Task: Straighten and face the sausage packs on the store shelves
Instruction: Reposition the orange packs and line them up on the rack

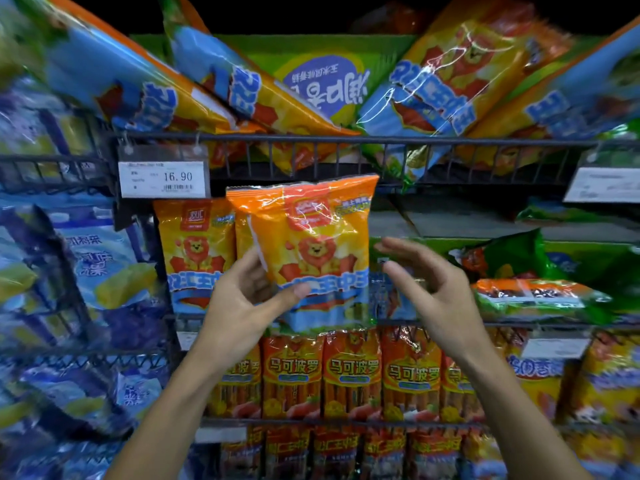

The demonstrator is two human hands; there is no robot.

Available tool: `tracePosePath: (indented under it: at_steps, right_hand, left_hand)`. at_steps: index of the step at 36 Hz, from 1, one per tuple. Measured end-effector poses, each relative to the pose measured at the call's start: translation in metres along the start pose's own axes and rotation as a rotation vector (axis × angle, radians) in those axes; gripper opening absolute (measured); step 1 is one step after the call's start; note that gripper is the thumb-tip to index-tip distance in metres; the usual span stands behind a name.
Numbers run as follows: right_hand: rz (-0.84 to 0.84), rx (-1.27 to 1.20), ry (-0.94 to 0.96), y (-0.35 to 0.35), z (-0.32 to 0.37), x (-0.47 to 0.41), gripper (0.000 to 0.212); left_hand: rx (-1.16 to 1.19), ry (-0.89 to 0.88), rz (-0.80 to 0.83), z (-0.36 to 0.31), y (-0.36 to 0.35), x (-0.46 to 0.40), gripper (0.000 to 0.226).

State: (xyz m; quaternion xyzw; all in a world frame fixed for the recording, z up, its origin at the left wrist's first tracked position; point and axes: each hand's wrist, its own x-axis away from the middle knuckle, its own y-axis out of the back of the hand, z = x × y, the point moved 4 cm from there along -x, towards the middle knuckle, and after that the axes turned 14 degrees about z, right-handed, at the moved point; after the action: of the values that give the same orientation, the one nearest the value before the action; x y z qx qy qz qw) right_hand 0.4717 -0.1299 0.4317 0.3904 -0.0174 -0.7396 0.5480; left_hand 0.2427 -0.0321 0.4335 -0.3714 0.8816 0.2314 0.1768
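Note:
An orange and yellow sausage pack with a lion picture stands upright in front of the middle shelf. My left hand holds its lower left part, thumb across the front and fingers behind. My right hand hovers just to the pack's right, fingers relaxed and spread, touching nothing. A second lion pack stands upright behind on the left. On the upper shelf several lion packs lean at angles, upside down.
A wire shelf rail with a 16.90 price tag runs above. Green packs lie flat at the right. Red sausage packs stand in a row on the shelf below. Blue packs fill the left side.

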Motion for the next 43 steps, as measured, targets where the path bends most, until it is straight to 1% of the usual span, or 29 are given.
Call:
tracePosePath:
  at_steps: [1, 4, 7, 9, 14, 18, 21, 24, 26, 29, 32, 34, 35, 37, 39, 41, 43]
  right_hand:
    - [0.035, 0.121, -0.037, -0.002, -0.007, -0.003, 0.037]
    - [0.155, 0.397, -0.113, -0.015, -0.025, -0.013, 0.047]
    - [0.250, 0.608, -0.038, -0.029, -0.038, -0.021, 0.050]
    - [0.235, 0.660, -0.006, -0.029, -0.042, -0.024, 0.052]
    - [0.138, 0.651, -0.015, -0.017, -0.042, -0.023, 0.047]
    - [0.035, 0.616, -0.066, -0.005, -0.046, -0.019, 0.040]
    - [-0.064, 0.555, -0.114, -0.001, -0.050, -0.017, 0.034]
    - [-0.202, 0.463, -0.141, 0.009, -0.053, -0.013, 0.025]
    - [-0.276, 0.414, -0.152, 0.015, -0.053, -0.012, 0.027]
    - [-0.306, 0.360, -0.153, 0.015, -0.053, -0.010, 0.036]
    - [-0.316, 0.349, -0.132, 0.013, -0.051, -0.009, 0.037]
    - [-0.316, 0.335, -0.138, 0.012, -0.050, -0.009, 0.037]
    - [-0.320, 0.327, -0.145, 0.011, -0.051, -0.008, 0.037]
    - [-0.328, 0.313, -0.147, 0.009, -0.052, -0.008, 0.038]
    - [-0.326, 0.307, -0.124, 0.007, -0.054, -0.008, 0.039]
    - [-0.321, 0.307, -0.104, 0.005, -0.056, -0.007, 0.040]
    - [-0.325, 0.319, -0.094, 0.003, -0.057, -0.006, 0.040]
  left_hand:
    - [0.011, -0.006, -0.006, 0.000, 0.001, 0.000, 0.050]
    - [0.031, -0.019, -0.029, 0.002, 0.002, -0.001, 0.052]
    - [0.059, -0.031, -0.062, 0.007, 0.003, -0.002, 0.053]
    - [0.074, -0.034, -0.080, 0.008, 0.003, -0.005, 0.053]
    - [0.095, -0.058, -0.090, 0.007, -0.002, -0.013, 0.052]
    - [0.119, -0.075, -0.099, 0.008, -0.008, -0.020, 0.051]
    - [0.139, -0.076, -0.110, 0.012, -0.012, -0.027, 0.050]
    - [0.153, -0.074, -0.119, 0.018, -0.018, -0.035, 0.051]
    - [0.161, -0.069, -0.123, 0.023, -0.022, -0.039, 0.053]
    - [0.132, -0.053, -0.091, 0.030, -0.031, -0.043, 0.052]
    - [0.057, -0.040, -0.031, 0.036, -0.041, -0.043, 0.055]
    - [-0.028, -0.033, 0.029, 0.040, -0.048, -0.040, 0.063]
    - [-0.098, -0.046, 0.030, 0.042, -0.051, -0.038, 0.068]
    - [-0.224, -0.104, -0.032, 0.047, -0.054, -0.033, 0.078]
    - [-0.302, -0.151, -0.128, 0.053, -0.052, -0.030, 0.087]
    - [-0.397, -0.212, -0.192, 0.055, -0.049, -0.029, 0.089]
    - [-0.541, -0.296, -0.219, 0.056, -0.046, -0.029, 0.085]
